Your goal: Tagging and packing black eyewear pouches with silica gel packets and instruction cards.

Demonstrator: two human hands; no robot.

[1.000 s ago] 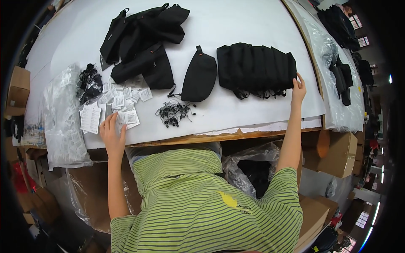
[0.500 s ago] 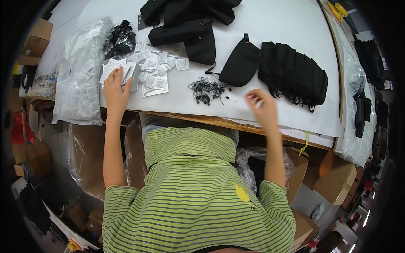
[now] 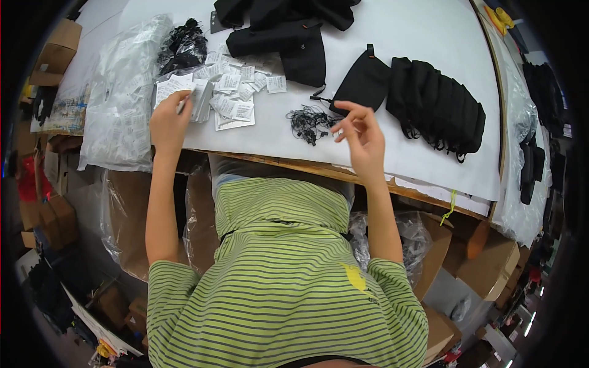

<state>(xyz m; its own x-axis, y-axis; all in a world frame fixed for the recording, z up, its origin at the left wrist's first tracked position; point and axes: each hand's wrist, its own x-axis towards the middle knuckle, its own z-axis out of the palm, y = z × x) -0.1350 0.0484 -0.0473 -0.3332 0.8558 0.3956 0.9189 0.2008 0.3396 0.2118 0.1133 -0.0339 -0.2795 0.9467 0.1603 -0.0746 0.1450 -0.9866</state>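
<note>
My left hand is at the pile of white printed tags, thumb and fingers pinched on a tag at its near edge; the tag is mostly hidden by the fingers. A stack of the same tags stands beside the fingertips, with loose small white labels to its right. My right hand hovers over the table with its fingers bent but apart. Just left of it lies a tangle of thin black cords. Beyond its fingertips is a flat black pouch with a loop at its top.
A row of overlapping black pouches lies at the right. More black fabric pieces are at the back. On the left are a large clear plastic bag and a bundle of black cords. The table's wooden edge runs before me.
My left hand has drawn its fingers from lying on the tags into a pinch. My right hand has moved left toward the cords and its fingers have spread. The view has shifted slightly.
</note>
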